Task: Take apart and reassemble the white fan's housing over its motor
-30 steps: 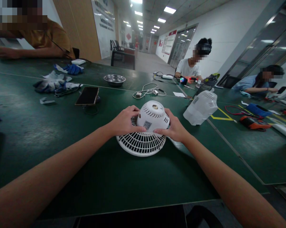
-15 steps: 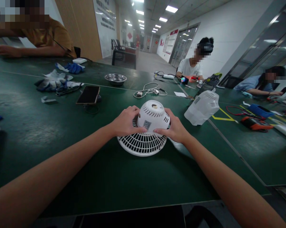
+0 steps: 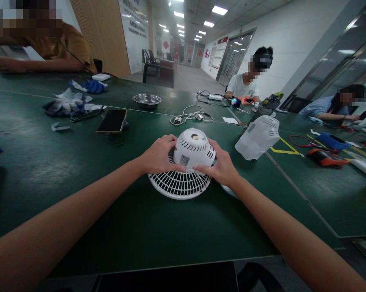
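Note:
A white fan head [image 3: 193, 148] with a slotted motor housing rests grille-down on the green table [image 3: 170, 239]. Its round grille [image 3: 179, 185] spreads out beneath the housing. My left hand [image 3: 161, 155] grips the left side of the housing, thumb on its front near a small printed label. On the right side my right hand [image 3: 221, 163] holds it the same way, with the thumb pointing inward. Both sets of fingertips are partly hidden behind the housing. A white plastic housing piece [image 3: 257, 138] lies to the right of the fan head.
Behind the fan head are a metal bowl [image 3: 146, 100] and a white cable [image 3: 191, 115]. A phone [image 3: 112, 121] and gloves [image 3: 70, 103] lie left. An orange meter [image 3: 327, 158] is at right. Three people sit around the table.
The fan head has shifted very slightly left in view and turned a little, with both hands still around it. The surroundings have also shifted slightly left.

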Tool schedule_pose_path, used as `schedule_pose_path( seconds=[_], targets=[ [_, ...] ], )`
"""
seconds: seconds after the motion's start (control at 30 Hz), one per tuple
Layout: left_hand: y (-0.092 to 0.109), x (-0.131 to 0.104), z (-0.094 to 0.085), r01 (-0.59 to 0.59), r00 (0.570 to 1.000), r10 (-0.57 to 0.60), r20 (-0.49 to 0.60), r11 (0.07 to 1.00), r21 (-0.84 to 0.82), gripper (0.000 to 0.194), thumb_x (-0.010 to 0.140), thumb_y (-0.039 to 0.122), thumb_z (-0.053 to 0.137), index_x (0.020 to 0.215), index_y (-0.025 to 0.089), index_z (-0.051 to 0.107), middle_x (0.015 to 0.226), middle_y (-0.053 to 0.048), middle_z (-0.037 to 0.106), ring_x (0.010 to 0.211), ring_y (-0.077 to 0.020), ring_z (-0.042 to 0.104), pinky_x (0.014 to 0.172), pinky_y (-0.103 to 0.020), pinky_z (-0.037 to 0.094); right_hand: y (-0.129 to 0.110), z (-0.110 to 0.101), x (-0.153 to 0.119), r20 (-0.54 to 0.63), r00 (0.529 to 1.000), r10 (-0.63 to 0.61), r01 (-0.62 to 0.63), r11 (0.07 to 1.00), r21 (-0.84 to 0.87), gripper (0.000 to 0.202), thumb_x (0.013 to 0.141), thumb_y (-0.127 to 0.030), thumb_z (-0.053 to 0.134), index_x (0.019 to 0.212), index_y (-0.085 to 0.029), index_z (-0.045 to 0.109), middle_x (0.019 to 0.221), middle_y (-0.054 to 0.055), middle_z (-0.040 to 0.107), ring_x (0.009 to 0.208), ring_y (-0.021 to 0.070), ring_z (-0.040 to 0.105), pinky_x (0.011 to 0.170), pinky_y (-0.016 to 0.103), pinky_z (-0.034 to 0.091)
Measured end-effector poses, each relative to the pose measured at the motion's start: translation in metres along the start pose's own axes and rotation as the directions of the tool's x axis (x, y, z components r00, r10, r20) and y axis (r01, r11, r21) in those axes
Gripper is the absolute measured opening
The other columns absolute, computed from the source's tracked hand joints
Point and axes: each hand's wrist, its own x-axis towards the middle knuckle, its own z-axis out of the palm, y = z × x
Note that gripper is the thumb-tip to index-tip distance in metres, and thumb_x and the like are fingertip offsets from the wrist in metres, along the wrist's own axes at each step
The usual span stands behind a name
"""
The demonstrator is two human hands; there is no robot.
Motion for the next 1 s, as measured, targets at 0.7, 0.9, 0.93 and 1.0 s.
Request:
schedule_pose_path(
  seconds=[0.7,0.9,0.93,1.0],
  targets=[
    [0.010,-0.010,0.010,-0.128,0.988,0.110,-0.106,0.975,-0.183,0.135,0.069,0.061,0.084,0.166,0.032,-0.005,0.168,-0.020,0.026,0.145,-0.0483,0.042,0.114,-0.069,0.039,-0.008,-0.007,-0.009,0.217,0.976,-0.023,0.025,1.000,-0.006,0.098,0.084,-0.044,0.068,0.164,-0.031,0.012,0.100,0.004,0.079,0.067,0.0255,0.073,0.065,0.048,0.064],
    [0.021,-0.008,0.011,-0.141,0.982,0.124,-0.145,0.983,-0.113,0.123,0.071,0.051,0.083,0.163,0.032,0.005,0.161,-0.019,0.038,0.133,-0.0444,0.054,0.108,-0.063,0.047,-0.009,-0.007,-0.008,0.208,0.977,-0.038,0.036,0.999,0.013,0.098,0.084,-0.043,0.067,0.165,-0.032,0.012,0.099,0.004,0.078,0.065,0.0240,0.070,0.068,0.048,0.063],
    [0.021,-0.008,0.011,-0.142,0.981,0.126,-0.145,0.984,-0.110,0.120,0.071,0.050,0.083,0.163,0.032,0.007,0.159,-0.019,0.040,0.131,-0.0435,0.055,0.107,-0.062,0.048,-0.009,-0.007,-0.008,0.205,0.978,-0.034,0.032,0.999,0.012,0.097,0.084,-0.043,0.067,0.164,-0.032,0.013,0.098,0.003,0.078,0.065,0.0239,0.070,0.068,0.048,0.063],
    [0.021,-0.008,0.011,-0.144,0.980,0.127,-0.152,0.984,-0.104,0.118,0.071,0.050,0.082,0.162,0.032,0.010,0.157,-0.018,0.043,0.129,-0.0426,0.057,0.106,-0.062,0.049,-0.009,-0.007,-0.008,0.200,0.980,-0.020,0.019,1.000,0.006,0.097,0.083,-0.043,0.068,0.164,-0.032,0.016,0.099,0.003,0.077,0.065,0.0241,0.070,0.069,0.048,0.063]
  ],
)
